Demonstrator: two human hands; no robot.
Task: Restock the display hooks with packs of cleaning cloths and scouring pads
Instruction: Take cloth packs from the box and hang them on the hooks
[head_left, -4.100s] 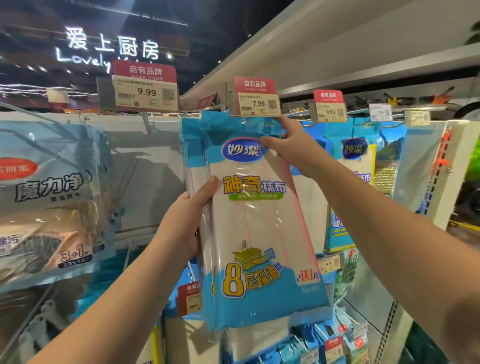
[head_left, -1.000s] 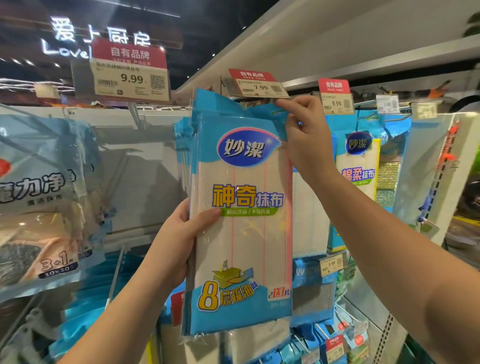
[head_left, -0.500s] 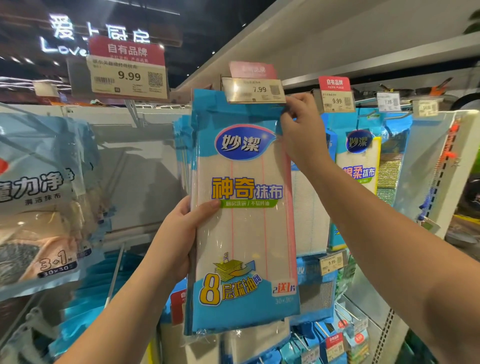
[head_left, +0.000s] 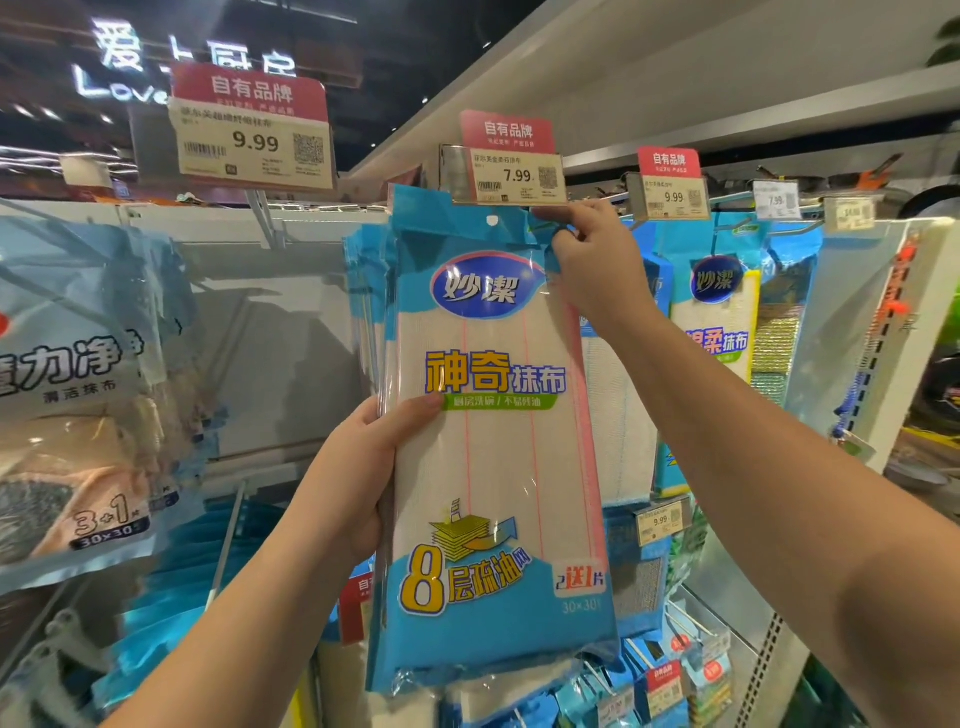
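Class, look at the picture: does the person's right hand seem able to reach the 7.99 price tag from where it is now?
Probably yes. The right hand pinches the top corner of the cloth pack just below the 7.99 price tag, with nothing between them; it would have to release the pack first.

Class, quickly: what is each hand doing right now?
Left hand: grips the cleaning cloth pack at its left edge.
Right hand: pinches its top right corner.
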